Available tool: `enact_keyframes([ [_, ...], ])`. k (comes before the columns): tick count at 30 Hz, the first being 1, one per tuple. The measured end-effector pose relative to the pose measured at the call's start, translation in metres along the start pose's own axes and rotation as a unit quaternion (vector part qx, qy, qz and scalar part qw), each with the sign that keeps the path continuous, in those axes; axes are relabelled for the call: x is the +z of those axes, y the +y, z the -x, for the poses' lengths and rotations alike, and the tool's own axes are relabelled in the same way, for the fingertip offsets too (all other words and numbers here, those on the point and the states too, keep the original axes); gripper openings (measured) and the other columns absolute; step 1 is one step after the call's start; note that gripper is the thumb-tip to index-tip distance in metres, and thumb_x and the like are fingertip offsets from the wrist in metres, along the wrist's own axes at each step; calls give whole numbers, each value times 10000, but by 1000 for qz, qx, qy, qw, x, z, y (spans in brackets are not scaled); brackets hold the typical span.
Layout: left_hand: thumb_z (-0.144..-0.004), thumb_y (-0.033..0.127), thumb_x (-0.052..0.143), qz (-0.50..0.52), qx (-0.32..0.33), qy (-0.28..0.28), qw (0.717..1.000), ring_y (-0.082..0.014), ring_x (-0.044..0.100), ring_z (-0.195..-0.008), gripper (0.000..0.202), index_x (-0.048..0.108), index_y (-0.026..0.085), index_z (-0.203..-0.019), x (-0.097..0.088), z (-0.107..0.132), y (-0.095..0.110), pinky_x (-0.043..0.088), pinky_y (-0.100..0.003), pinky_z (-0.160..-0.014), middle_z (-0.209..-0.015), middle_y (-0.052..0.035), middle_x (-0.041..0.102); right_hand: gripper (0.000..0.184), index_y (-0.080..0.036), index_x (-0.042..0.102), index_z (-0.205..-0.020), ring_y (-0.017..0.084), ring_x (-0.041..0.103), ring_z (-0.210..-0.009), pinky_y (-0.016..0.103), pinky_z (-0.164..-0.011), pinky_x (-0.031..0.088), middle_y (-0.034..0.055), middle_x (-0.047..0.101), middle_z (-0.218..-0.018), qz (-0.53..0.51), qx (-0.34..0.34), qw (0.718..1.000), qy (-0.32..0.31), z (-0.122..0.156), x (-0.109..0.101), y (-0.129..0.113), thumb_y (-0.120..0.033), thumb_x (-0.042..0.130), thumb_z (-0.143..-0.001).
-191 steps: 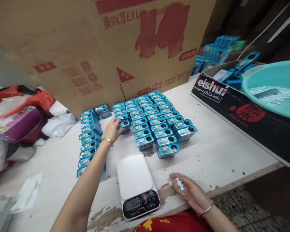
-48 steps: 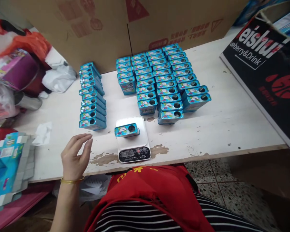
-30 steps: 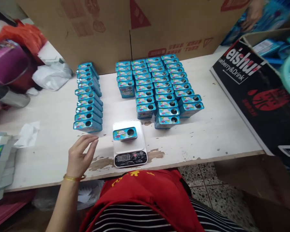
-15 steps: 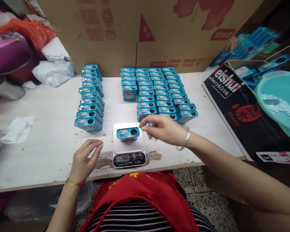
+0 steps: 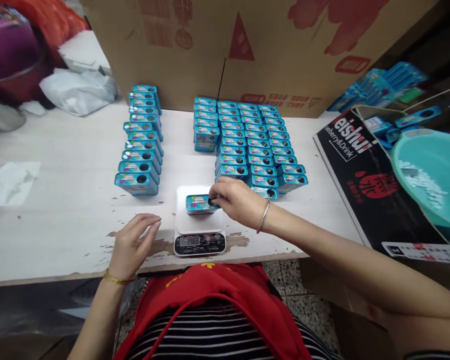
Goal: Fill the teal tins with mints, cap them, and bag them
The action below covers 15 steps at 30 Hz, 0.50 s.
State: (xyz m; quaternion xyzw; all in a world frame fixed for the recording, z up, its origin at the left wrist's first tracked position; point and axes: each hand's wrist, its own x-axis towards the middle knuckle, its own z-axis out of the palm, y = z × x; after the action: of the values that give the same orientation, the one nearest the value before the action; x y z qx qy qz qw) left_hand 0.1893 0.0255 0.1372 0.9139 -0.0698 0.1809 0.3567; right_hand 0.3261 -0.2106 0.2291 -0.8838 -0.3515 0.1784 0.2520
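The tin stands on the scale, upon the counter. Your right hand is pinched narrow at its top; I cannot tell what it holds. Your left hand is half open, holding nothing. The tin is probably light, stiff, slightly slippery: grip it across both broad sides.

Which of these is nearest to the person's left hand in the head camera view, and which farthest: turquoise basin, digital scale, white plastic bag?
From the left hand:
1. Digital scale: just to its right.
2. White plastic bag: farther back on the table, to the left.
3. Turquoise basin: at the far right of the view.
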Motion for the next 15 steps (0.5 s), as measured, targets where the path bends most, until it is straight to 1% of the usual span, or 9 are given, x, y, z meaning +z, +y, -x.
enact_keyframes([
  [3,-915,187,534,2,-1,0,1000,-159,619,-895,136,657,172,-970,3,-2,-1,495,-280,-816,-920,-55,658,117,-125,650,-828,156,533,-811,275,-758,405,58,594,-824,-14,-5,1000,21,0,-4,-1,-28,589,-804],
  [5,-915,195,534,5,-7,1,1000,-160,621,-894,136,659,169,-961,3,-2,-2,497,-281,-816,-919,-57,659,92,-134,641,-821,141,538,-758,264,-714,409,35,593,-770,-49,2,998,34,1,-8,-1,-54,599,-805],
  [8,-916,213,534,9,-19,4,1000,-164,624,-893,140,663,171,-951,2,-1,-5,500,-290,-818,-922,-61,663,41,-138,620,-846,106,528,-587,236,-582,403,-18,555,-637,-162,54,985,7,4,-16,5,-128,584,-831],
  [10,-915,221,533,11,-26,6,1000,-167,625,-895,143,665,173,-946,1,-1,-7,501,-297,-820,-923,-63,664,61,-134,609,-864,88,505,-497,224,-510,385,-40,532,-584,-227,90,970,-15,6,-21,10,-181,582,-837],
  [11,-914,224,534,12,-28,6,1000,-168,625,-895,144,665,174,-944,0,-1,-7,502,-299,-820,-922,-64,665,75,-134,607,-861,84,500,-478,220,-493,381,-44,532,-574,-243,99,965,-18,7,-22,13,-200,590,-831],
  [15,-917,247,526,13,-37,-2,999,-170,625,-890,159,666,175,-935,2,-4,-8,504,-306,-818,-912,-67,667,84,-139,625,-829,92,534,-501,219,-495,396,-30,559,-574,-227,102,968,-10,11,-25,18,-219,611,-807],
])
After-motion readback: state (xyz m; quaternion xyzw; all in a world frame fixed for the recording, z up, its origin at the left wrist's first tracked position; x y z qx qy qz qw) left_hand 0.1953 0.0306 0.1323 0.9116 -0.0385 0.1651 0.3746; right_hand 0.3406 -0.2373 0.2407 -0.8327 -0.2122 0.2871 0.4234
